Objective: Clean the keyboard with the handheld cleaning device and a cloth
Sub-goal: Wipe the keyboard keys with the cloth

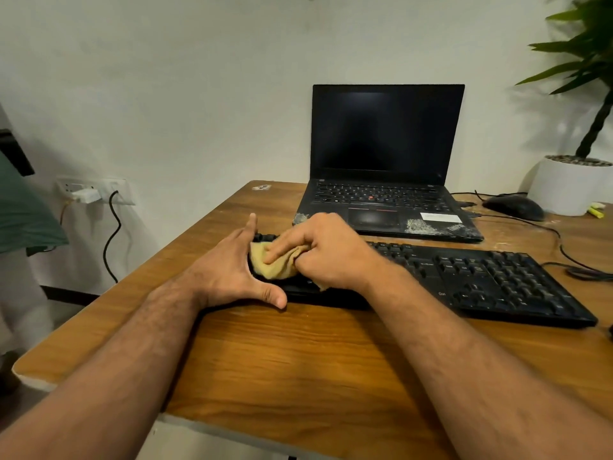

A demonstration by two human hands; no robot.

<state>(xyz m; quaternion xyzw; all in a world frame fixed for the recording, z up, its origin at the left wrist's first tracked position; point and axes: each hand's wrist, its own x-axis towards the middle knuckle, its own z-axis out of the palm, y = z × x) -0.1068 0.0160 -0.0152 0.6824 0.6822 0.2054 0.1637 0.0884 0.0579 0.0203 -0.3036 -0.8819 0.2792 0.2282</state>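
One pale plastered wall (185, 94) backs a brown wood-grain table (298, 360), whose left edge runs toward a white wall socket panel (96, 190) with a black cable hanging from it. At the table's far edge an open black laptop (386, 161) stands with its screen dark; a white plant pot (569, 185) fills the far right corner, a black mouse (514, 207) just beside it. Nearer, a long black keyboard (481, 280) lies across the table. Over its left end, the right hand (326, 254) grips a bunched tan cloth (275, 263), forefinger pressing it down. The left hand (232, 270), fingers straight and spread, braces the keyboard's left end.
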